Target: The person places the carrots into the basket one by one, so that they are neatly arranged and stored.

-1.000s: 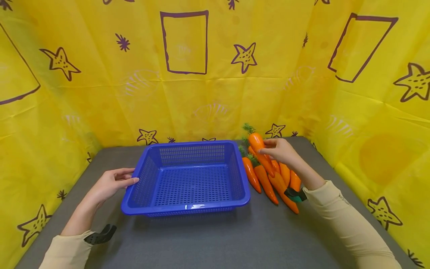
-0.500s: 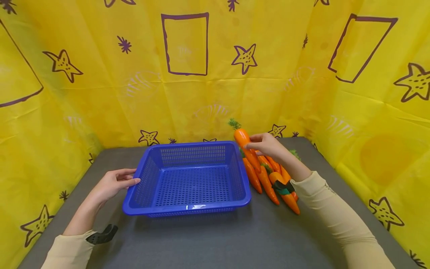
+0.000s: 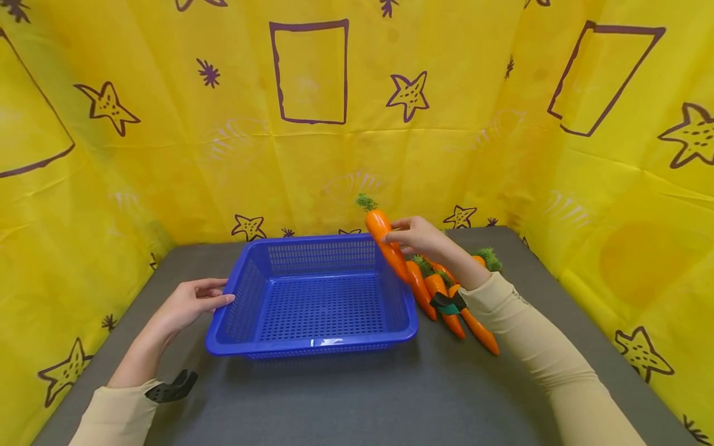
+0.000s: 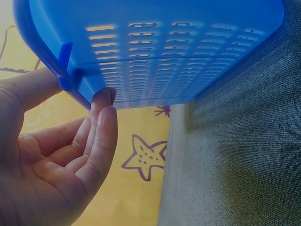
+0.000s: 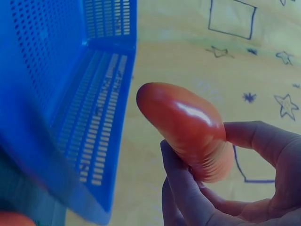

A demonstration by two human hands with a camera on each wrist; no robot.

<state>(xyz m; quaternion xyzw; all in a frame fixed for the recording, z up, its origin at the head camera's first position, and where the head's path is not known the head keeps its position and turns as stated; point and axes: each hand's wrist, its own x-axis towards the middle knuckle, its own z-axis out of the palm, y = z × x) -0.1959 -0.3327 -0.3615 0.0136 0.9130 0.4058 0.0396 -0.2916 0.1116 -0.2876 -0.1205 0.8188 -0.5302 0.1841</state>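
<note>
A blue plastic basket [image 3: 320, 303] with slotted walls sits on the grey table, nothing inside it. At its left side my left hand [image 3: 186, 306] pinches the rim, thumb over the edge and fingers against the outer wall [image 4: 155, 56]. My right hand [image 3: 418, 238] holds a carrot [image 3: 385, 241] with a green leafy top, raised at the basket's back right corner. In the right wrist view the carrot [image 5: 188, 122] is between thumb and fingers, tip toward the camera. Several more carrots [image 3: 421, 291] lie in a pile right of the basket, partly hidden by my right arm.
Yellow cloth walls [image 3: 309, 161] with drawn stars and frames enclose the table [image 3: 334, 402] at the back and both sides. The carrot pile lies close against the basket's right side.
My right hand has carried the carrot leftward from above the pile to the basket's right rim. The left hand keeps its hold, and the basket stays in place.
</note>
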